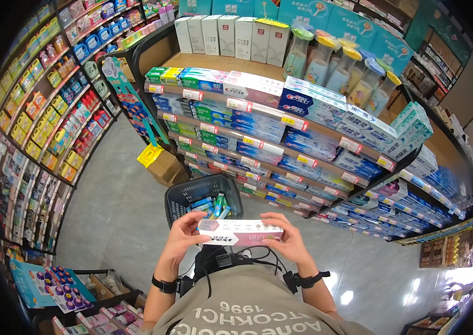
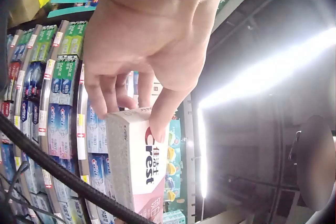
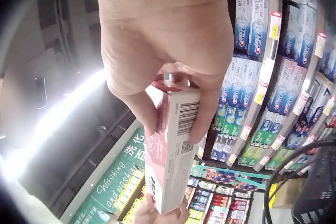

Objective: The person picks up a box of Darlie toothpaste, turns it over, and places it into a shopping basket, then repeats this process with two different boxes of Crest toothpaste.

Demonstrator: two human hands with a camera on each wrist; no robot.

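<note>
A white and pink Crest toothpaste box (image 1: 241,232) is held level in front of the person's chest, one end in each hand. The left hand (image 1: 182,234) grips the end with the dark Crest lettering; in the left wrist view its thumb presses the front face and its fingers bend behind. At the pink end, the right hand (image 1: 288,239) pinches the box between thumb and fingers, beside a barcode visible in the right wrist view. Below and beyond the hands, a dark plastic shopping basket (image 1: 176,194) holds several toothpaste boxes (image 1: 219,202).
A tiered shelf (image 1: 281,119) of toothpaste boxes stands just ahead, with lidded cups (image 1: 323,56) on top. A brown carton (image 1: 168,169) sits on the floor beside the basket. Bottle-filled shelves (image 1: 41,117) line the left. Dark cables (image 1: 264,251) hang around the wrists.
</note>
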